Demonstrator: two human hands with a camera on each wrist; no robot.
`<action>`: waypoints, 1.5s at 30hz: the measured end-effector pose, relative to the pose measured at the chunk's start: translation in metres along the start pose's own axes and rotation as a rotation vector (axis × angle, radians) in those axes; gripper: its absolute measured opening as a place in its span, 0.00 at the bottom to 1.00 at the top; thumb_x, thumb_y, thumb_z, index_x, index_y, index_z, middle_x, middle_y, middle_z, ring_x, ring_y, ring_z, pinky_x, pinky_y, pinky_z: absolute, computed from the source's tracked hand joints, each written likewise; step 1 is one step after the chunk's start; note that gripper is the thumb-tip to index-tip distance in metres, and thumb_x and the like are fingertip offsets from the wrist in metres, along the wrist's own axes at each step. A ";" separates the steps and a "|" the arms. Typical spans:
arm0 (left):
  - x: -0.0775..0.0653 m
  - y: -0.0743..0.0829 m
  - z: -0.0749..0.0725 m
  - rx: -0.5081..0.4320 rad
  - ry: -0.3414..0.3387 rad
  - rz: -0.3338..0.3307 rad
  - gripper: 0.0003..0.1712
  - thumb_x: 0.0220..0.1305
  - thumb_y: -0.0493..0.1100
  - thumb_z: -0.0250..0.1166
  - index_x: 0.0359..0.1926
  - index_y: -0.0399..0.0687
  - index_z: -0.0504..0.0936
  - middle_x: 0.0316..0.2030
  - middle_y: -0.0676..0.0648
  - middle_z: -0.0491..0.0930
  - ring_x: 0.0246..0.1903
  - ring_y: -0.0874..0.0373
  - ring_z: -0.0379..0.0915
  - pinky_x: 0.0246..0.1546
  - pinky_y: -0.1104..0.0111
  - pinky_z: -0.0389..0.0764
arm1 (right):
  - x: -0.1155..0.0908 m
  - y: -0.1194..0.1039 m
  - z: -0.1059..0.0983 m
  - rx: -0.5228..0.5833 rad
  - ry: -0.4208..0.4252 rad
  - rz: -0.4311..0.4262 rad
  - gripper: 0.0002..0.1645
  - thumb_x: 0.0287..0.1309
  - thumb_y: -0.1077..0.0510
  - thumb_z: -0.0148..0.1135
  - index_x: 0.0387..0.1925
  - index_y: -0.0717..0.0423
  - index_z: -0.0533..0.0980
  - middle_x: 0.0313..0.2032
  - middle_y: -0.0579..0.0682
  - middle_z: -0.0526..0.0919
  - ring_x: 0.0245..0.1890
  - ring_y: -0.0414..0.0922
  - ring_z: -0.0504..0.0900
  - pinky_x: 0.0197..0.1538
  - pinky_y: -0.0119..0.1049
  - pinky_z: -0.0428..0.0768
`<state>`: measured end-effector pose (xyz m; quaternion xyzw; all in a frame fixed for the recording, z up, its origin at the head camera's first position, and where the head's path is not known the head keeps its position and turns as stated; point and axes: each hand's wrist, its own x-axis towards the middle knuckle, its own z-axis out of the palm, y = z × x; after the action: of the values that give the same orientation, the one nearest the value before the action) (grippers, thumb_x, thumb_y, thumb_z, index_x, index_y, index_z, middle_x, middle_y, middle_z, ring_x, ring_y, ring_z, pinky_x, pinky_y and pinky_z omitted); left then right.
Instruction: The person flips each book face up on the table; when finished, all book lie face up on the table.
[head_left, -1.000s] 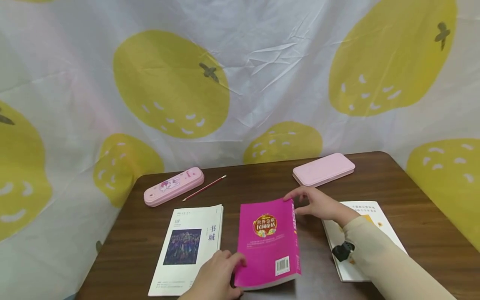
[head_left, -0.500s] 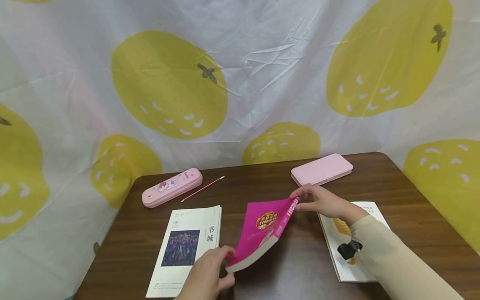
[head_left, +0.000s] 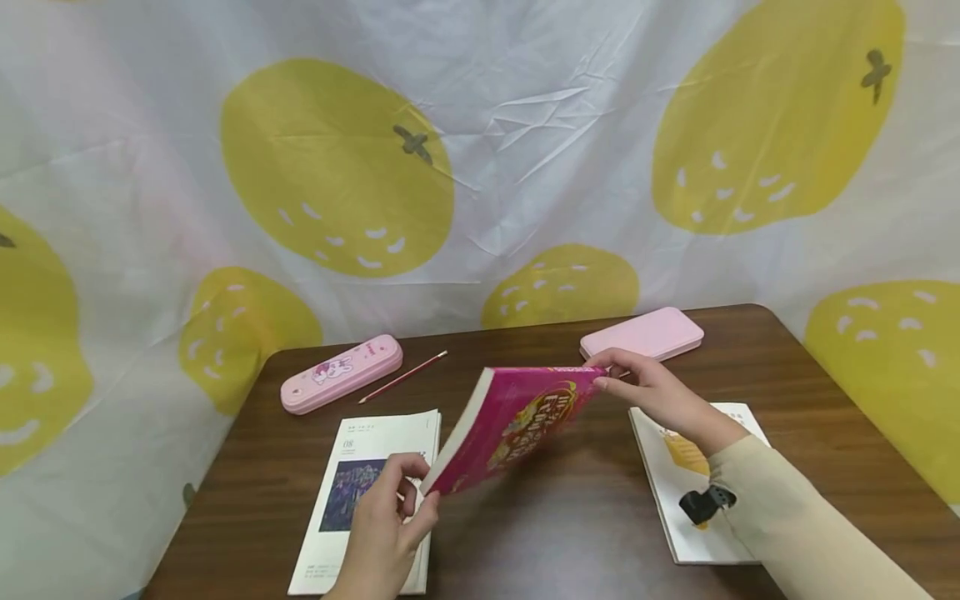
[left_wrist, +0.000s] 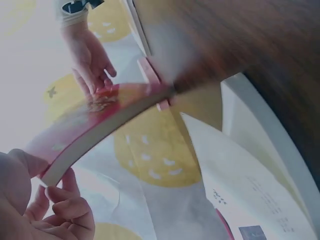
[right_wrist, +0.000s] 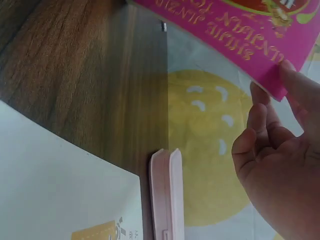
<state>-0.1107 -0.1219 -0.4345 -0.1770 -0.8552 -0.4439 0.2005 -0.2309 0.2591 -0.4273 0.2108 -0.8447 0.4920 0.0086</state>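
Note:
A magenta paperback book [head_left: 517, 429] is held tilted above the table between my two hands, its page edges facing left. My left hand [head_left: 386, 521] pinches its lower left corner between thumb and fingers; the left wrist view shows the thumb on the cover and the book [left_wrist: 95, 125] bowing slightly. At the opposite corner, my right hand [head_left: 660, 396] pinches the book, thumb on the cover, as the right wrist view of the hand [right_wrist: 280, 145] also shows. Below my left hand lies a white book [head_left: 318, 550] with a dark picture, partly covered by the hand.
Another white book [head_left: 678, 525] lies under my right forearm. A pink pencil case [head_left: 341, 375] with a rabbit and a red pencil [head_left: 401, 379] are at the back left. A plain pink case [head_left: 641, 333] sits at the back right of the brown table [head_left: 540, 533], before a fruit-print curtain [head_left: 517, 192].
The magenta book has been lifted and turned over, from back cover facing up to tilted with its other cover showing. My left hand rose with its corner; the right hand moved slightly up.

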 end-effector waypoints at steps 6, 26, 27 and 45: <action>0.000 0.005 0.001 -0.066 -0.020 -0.105 0.19 0.57 0.32 0.71 0.46 0.51 0.76 0.21 0.60 0.65 0.20 0.72 0.59 0.19 0.77 0.62 | 0.000 -0.005 -0.002 0.006 0.020 0.015 0.16 0.74 0.57 0.59 0.59 0.55 0.79 0.46 0.54 0.85 0.41 0.44 0.81 0.45 0.35 0.82; -0.016 0.005 0.019 0.068 -0.389 -0.179 0.29 0.59 0.46 0.76 0.61 0.58 0.78 0.32 0.61 0.81 0.17 0.74 0.57 0.18 0.76 0.59 | 0.021 0.009 -0.006 -0.063 -0.259 0.060 0.29 0.57 0.61 0.75 0.60 0.50 0.76 0.44 0.55 0.79 0.40 0.50 0.71 0.42 0.35 0.74; -0.018 0.004 0.021 0.047 -0.411 -0.198 0.28 0.59 0.45 0.76 0.61 0.56 0.78 0.32 0.60 0.81 0.18 0.73 0.58 0.19 0.76 0.60 | 0.022 0.011 -0.004 -0.070 -0.273 0.058 0.29 0.58 0.61 0.75 0.60 0.50 0.76 0.44 0.55 0.80 0.40 0.50 0.71 0.42 0.35 0.74; -0.026 -0.003 0.038 0.079 -0.646 -0.285 0.28 0.61 0.43 0.74 0.62 0.48 0.77 0.24 0.61 0.73 0.22 0.70 0.65 0.28 0.72 0.68 | 0.038 0.029 0.028 -0.188 -0.424 0.043 0.25 0.61 0.66 0.69 0.60 0.54 0.77 0.51 0.54 0.81 0.43 0.49 0.75 0.49 0.43 0.76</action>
<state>-0.0968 -0.0951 -0.4690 -0.1791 -0.9071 -0.3551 -0.1377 -0.2710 0.2347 -0.4578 0.2898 -0.8739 0.3560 -0.1601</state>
